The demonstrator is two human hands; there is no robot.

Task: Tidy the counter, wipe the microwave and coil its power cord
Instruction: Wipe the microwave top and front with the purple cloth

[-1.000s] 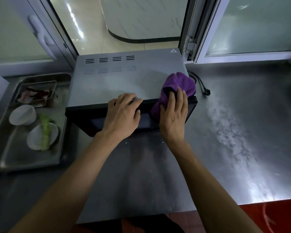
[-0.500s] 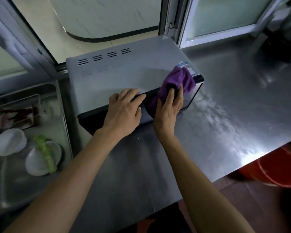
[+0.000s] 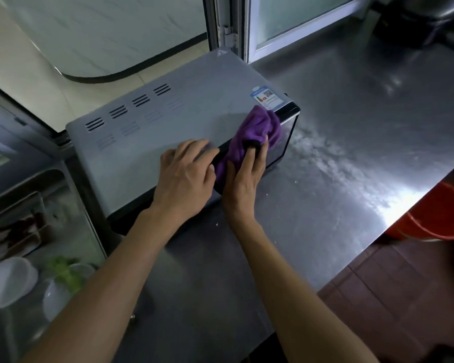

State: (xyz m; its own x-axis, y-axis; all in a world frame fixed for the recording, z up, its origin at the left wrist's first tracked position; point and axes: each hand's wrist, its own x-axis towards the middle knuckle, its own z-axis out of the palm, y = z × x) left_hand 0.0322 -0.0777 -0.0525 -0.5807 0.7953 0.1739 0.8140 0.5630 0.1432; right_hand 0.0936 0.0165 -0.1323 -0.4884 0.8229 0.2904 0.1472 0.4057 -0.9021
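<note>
A grey microwave (image 3: 168, 132) sits on the steel worktop (image 3: 351, 142), its back close to an open window frame (image 3: 224, 27). The person's left hand (image 3: 185, 176) lies flat on the top of the microwave near its front edge, fingers (image 3: 194, 150) straight and slightly spread, holding nothing. Just beside it, the right hand (image 3: 243, 184) presses a bunched purple cloth (image 3: 257, 129) against the upper front edge of the microwave, toward its right corner; the fingers lie close together and fairly straight over the cloth, and the thumb cannot be seen clearly. The cloth reaches up onto the top panel, just below a small label sticker (image 3: 266, 98). The power cord cannot be seen from here.

To the left, a metal tray (image 3: 24, 184) holds two white bowls (image 3: 9, 282), some green scraps (image 3: 64, 271) and a smaller dish of leftovers (image 3: 11, 231), blurred. An orange bucket (image 3: 435, 218) stands on the floor beyond the right edge of the worktop.
</note>
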